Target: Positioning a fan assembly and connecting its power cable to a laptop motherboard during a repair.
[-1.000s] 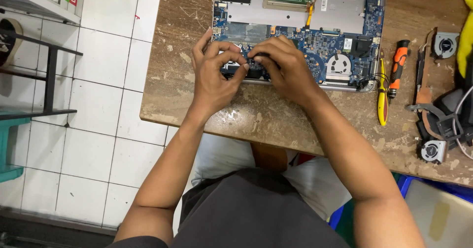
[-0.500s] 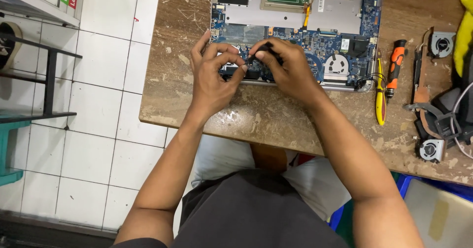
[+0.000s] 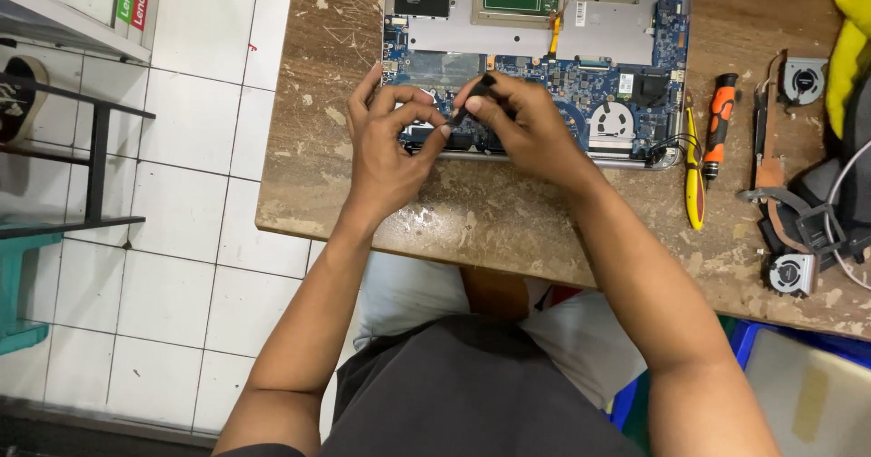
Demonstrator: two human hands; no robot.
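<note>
Right hand [image 3: 531,135] has tilted its thin black tool [image 3: 472,101] more upright; left hand [image 3: 390,148] pinches beside the tip, on the laptop's circuit board [image 3: 581,80]. Risk: tool slips, gouges nearby board components.

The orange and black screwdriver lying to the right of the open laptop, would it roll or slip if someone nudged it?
The screwdriver looks round-handled, so a sideways nudge would probably roll it, though the yellow tool beside it might stop it. Its ridged black grip likely resists slipping in fingers. It appears small and stiff, probably light.
</note>
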